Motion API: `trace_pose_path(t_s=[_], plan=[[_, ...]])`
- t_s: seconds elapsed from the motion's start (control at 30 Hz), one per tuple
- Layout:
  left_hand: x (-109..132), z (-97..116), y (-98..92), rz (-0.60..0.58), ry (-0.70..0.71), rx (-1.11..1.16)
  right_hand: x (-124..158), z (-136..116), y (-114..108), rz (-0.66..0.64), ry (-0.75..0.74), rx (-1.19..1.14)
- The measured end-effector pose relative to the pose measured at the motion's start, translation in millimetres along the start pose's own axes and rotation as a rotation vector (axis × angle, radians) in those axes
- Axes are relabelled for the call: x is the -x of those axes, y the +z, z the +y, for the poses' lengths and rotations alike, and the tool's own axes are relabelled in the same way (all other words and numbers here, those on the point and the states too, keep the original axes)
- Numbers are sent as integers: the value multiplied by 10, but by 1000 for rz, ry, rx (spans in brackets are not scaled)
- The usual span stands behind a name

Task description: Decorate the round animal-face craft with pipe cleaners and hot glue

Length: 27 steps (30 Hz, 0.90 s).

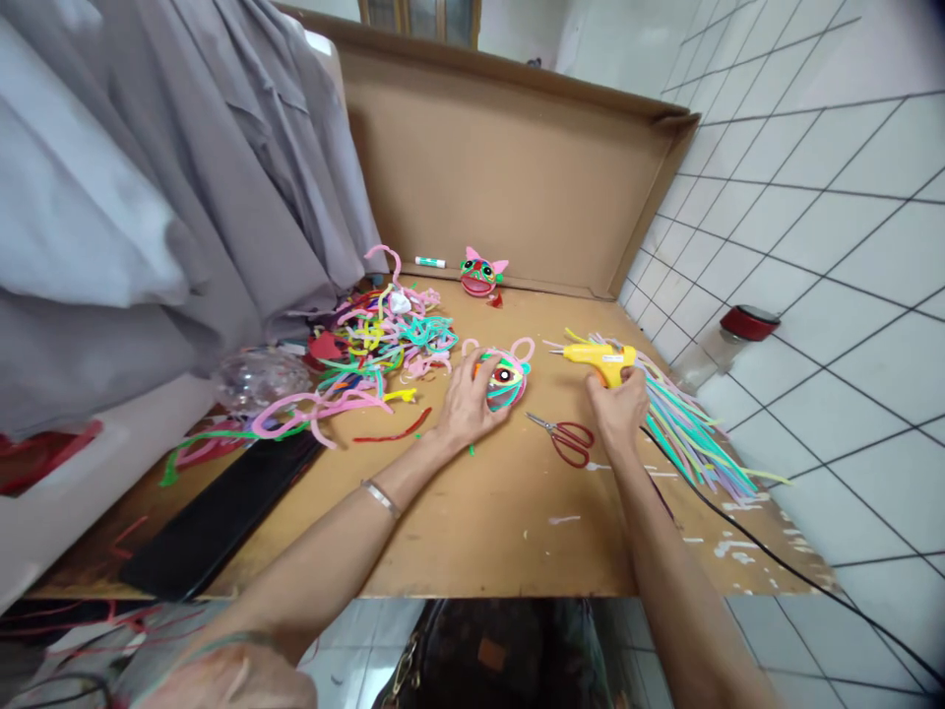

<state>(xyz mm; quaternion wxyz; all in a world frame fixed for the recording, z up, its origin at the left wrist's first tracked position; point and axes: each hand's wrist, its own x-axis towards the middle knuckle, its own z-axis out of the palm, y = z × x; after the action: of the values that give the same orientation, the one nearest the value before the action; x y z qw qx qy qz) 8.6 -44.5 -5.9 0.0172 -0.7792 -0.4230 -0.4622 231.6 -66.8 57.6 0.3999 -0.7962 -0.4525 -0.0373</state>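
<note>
My left hand (467, 402) is closed around a colourful pipe-cleaner figure (508, 374) with pink ears and a round eye, resting on the cardboard sheet (479, 522). My right hand (620, 406) grips the handle of a yellow glue gun (595, 356) that points left, its nozzle a short way from the figure. Red-handled scissors (567, 437) lie between my two hands.
A tangle of pipe cleaners (373, 354) lies left of the figure; a straight bundle (690, 428) lies to the right. A second finished figure (479, 276) and a glue stick (430, 262) sit at the back. A black cord (783, 566), red-lidded jar (727, 340), black slab (221, 517).
</note>
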Motion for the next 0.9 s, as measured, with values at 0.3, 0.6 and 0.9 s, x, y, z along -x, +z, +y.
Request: trace_pose_path(t_s=[0.3, 0.6, 0.9], plan=[[8, -23, -18, 3, -13, 14, 401, -69, 232, 52, -243, -174], [4, -3, -24, 4, -11, -1, 382, 32, 329, 60, -322, -111], [5, 6, -49, -19, 13, -10, 403, -3, 347, 16, -318, -115]])
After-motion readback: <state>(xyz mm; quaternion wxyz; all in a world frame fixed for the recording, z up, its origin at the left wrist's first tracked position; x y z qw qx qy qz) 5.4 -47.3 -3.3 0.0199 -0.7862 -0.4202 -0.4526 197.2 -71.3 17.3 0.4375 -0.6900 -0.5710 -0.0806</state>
